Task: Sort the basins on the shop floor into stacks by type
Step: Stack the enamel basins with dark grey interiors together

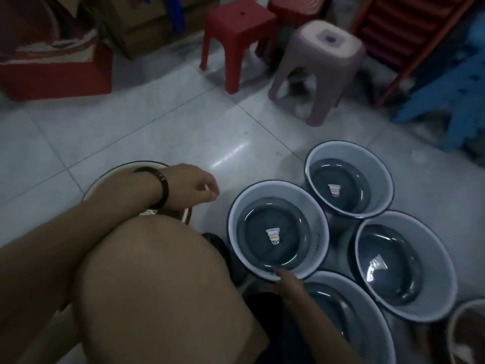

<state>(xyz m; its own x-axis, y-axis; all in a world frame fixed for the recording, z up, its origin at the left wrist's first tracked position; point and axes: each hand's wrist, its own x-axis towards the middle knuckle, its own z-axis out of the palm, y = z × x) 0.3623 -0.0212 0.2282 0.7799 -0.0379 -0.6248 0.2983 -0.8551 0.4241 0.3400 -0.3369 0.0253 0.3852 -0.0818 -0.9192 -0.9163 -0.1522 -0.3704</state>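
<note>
Several white enamel basins with dark blue rims and dark bottoms sit on the tiled floor at the right. My right hand grips the near rim of the nearest one, the middle basin, which is tilted toward me. Around it lie a far basin, a right basin and a near basin partly hidden by my forearm. My left hand, with a dark bracelet on the wrist, hangs loosely curled and holds nothing above a cream basin at the left, mostly hidden by my arm and knee.
Two red plastic stools and a pinkish stool stand at the back. Cardboard boxes and a red box fill the back left. A red rack and blue plastic goods crowd the right. A brownish basin peeks in bottom right.
</note>
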